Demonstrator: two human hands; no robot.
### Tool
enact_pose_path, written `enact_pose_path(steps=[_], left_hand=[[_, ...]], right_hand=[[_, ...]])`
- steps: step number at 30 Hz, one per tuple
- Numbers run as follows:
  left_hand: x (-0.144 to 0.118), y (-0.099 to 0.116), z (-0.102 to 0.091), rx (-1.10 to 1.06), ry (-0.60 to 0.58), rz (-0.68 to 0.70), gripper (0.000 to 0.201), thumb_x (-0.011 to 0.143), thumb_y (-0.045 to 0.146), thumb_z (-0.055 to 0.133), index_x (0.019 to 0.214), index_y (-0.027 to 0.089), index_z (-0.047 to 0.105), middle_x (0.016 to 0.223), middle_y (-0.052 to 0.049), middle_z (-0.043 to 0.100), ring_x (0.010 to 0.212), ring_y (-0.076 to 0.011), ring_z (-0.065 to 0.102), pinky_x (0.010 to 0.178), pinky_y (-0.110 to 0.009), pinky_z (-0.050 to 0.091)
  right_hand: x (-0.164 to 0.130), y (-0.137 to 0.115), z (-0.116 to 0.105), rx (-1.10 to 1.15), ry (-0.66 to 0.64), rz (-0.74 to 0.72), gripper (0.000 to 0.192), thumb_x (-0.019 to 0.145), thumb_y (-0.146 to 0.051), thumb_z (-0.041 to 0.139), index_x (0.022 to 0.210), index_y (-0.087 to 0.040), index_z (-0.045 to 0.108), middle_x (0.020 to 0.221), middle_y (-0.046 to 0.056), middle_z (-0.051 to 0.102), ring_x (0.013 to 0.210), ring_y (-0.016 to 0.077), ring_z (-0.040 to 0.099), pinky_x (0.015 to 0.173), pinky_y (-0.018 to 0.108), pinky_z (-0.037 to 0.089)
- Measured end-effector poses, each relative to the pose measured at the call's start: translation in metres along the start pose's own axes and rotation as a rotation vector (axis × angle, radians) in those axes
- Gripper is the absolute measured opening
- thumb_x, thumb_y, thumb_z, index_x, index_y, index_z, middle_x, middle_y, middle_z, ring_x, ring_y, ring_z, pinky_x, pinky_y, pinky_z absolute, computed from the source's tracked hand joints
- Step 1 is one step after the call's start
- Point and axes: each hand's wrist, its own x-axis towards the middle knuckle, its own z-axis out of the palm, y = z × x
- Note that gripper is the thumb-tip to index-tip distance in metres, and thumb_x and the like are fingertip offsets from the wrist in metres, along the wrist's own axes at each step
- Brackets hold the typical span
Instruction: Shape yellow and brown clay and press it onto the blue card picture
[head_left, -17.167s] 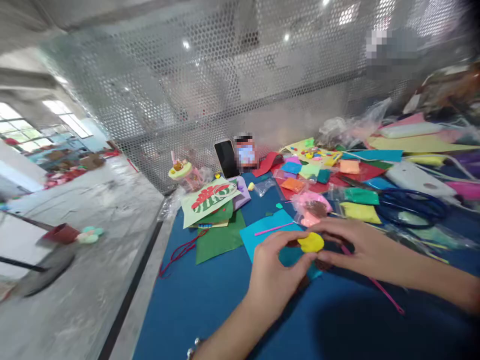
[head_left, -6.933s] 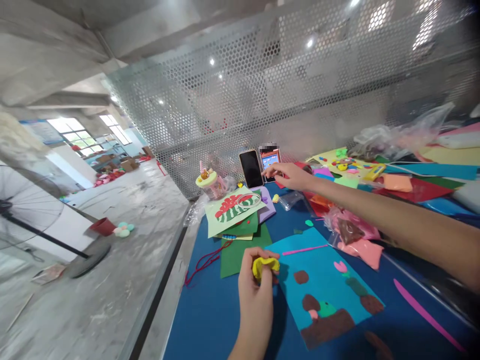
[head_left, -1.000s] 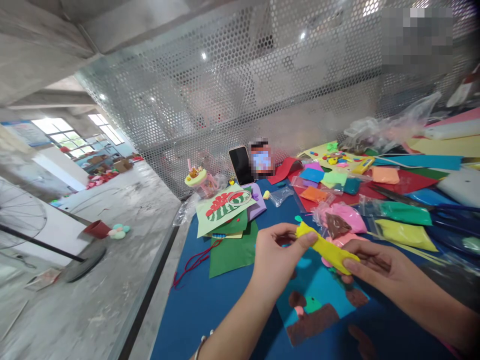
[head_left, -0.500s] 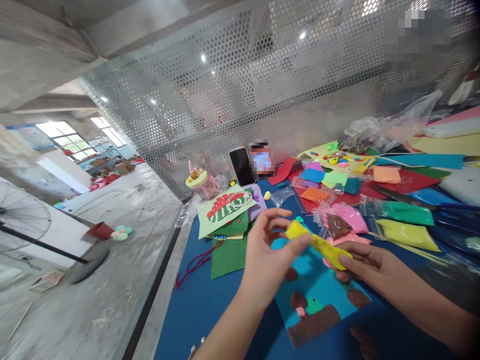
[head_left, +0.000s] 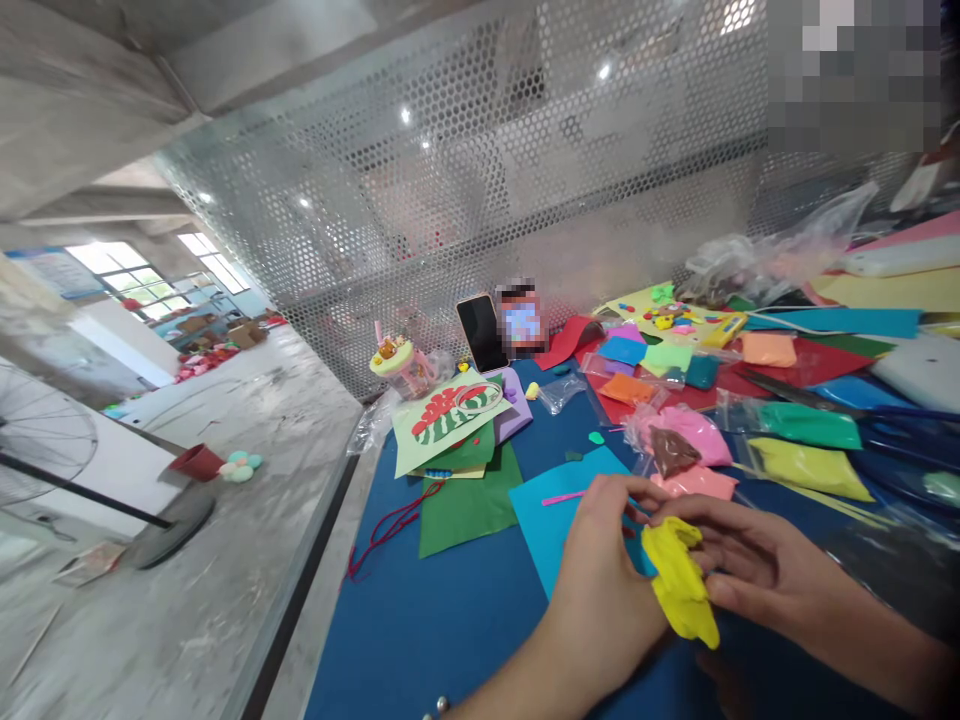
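Hands, left (head_left: 600, 590) and right (head_left: 739, 565), pinch a soft yellow clay strip (head_left: 679, 585) near the blue desk's (head_left: 420, 640) front edge; overstretching could tear it.

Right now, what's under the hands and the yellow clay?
A light blue sheet on the blue table. The left hand, right hand and yellow clay cover most of it; whatever lies on that part is hidden.

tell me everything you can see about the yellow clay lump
The yellow clay lump looks soft and matte, folded and creased into an uneven strip that hangs down to a blunt lower end. The left hand and right hand both pinch its upper part, holding it above the blue table cover, near the light blue sheet.
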Motion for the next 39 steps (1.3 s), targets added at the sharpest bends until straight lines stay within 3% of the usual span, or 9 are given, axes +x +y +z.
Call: enact_pose_path(steps=[4,9,15,17,20,24,32,36,39], left_hand=[[-0.001,0.000,0.001,0.078,0.011,-0.013,0.053,0.059,0.010,0.076,0.108,0.020,0.055,0.107,-0.004,0.058,0.094,-0.0196,0.054,0.082,-0.032,0.042],[-0.002,0.000,0.002,0.267,-0.035,0.022,0.057,0.066,0.011,0.069,0.119,0.019,0.052,0.118,-0.008,0.055,0.108,-0.0235,0.051,0.096,-0.039,0.042],[-0.008,0.006,-0.002,0.389,-0.181,0.032,0.094,0.066,0.032,0.077,0.146,0.018,0.029,0.140,-0.013,0.042,0.130,-0.0344,0.034,0.108,-0.052,0.033],[-0.008,0.011,-0.006,0.343,-0.159,0.063,0.082,0.070,0.033,0.075,0.141,0.021,0.038,0.137,-0.011,0.047,0.127,-0.0307,0.040,0.106,-0.047,0.036],[-0.004,0.018,-0.011,0.298,-0.073,0.043,0.044,0.073,0.031,0.074,0.116,0.023,0.063,0.117,-0.007,0.062,0.110,-0.0249,0.055,0.097,-0.039,0.043],[0.002,0.019,-0.015,0.294,0.032,-0.030,0.019,0.071,0.024,0.077,0.089,0.025,0.073,0.090,-0.002,0.070,0.087,-0.0209,0.063,0.084,-0.035,0.046],[0.011,0.013,-0.023,0.154,0.149,-0.031,0.014,0.070,0.016,0.072,0.083,0.021,0.075,0.080,-0.002,0.071,0.075,-0.0159,0.063,0.072,-0.028,0.049],[0.010,0.012,-0.021,0.116,0.139,-0.027,0.013,0.071,0.017,0.073,0.083,0.021,0.074,0.081,-0.002,0.071,0.075,-0.0160,0.063,0.072,-0.028,0.050],[0.008,0.013,-0.019,0.156,0.114,0.010,0.011,0.074,0.017,0.070,0.084,0.021,0.074,0.082,-0.002,0.071,0.077,-0.0155,0.063,0.073,-0.027,0.050]], right_hand=[[0.004,0.003,-0.002,0.019,0.069,0.033,0.048,0.068,-0.056,0.075,0.103,-0.026,0.065,0.094,0.011,0.071,0.083,0.0280,0.069,0.072,0.037,0.058],[0.003,0.010,0.003,0.138,0.098,0.015,0.074,0.054,-0.062,0.081,0.115,-0.027,0.059,0.111,0.013,0.067,0.092,0.0292,0.069,0.076,0.038,0.058],[0.006,0.005,0.008,-0.029,0.253,0.106,0.063,0.064,-0.057,0.077,0.113,-0.021,0.060,0.106,0.014,0.071,0.098,0.0318,0.067,0.081,0.040,0.058],[0.007,0.003,0.003,-0.059,0.220,0.130,0.053,0.066,-0.055,0.076,0.107,-0.022,0.065,0.100,0.011,0.073,0.095,0.0314,0.068,0.080,0.039,0.059],[0.008,0.002,0.001,-0.062,0.170,0.149,0.043,0.065,-0.054,0.076,0.095,-0.024,0.070,0.085,0.008,0.074,0.082,0.0298,0.071,0.072,0.038,0.060],[0.003,0.001,0.010,-0.006,0.235,0.114,0.040,0.063,-0.051,0.079,0.089,-0.023,0.071,0.080,0.007,0.074,0.076,0.0261,0.070,0.068,0.033,0.059],[0.000,0.006,0.018,0.068,0.182,0.126,0.069,0.055,-0.042,0.086,0.115,-0.019,0.060,0.081,0.005,0.070,0.057,0.0146,0.065,0.054,0.024,0.053],[0.002,0.004,0.019,0.038,0.234,0.096,0.057,0.057,-0.046,0.083,0.103,-0.019,0.065,0.081,0.005,0.070,0.062,0.0166,0.065,0.058,0.026,0.055],[0.004,0.001,0.015,0.052,0.236,0.123,0.051,0.061,-0.050,0.080,0.099,-0.021,0.065,0.081,0.005,0.071,0.058,0.0162,0.064,0.049,0.025,0.052]])
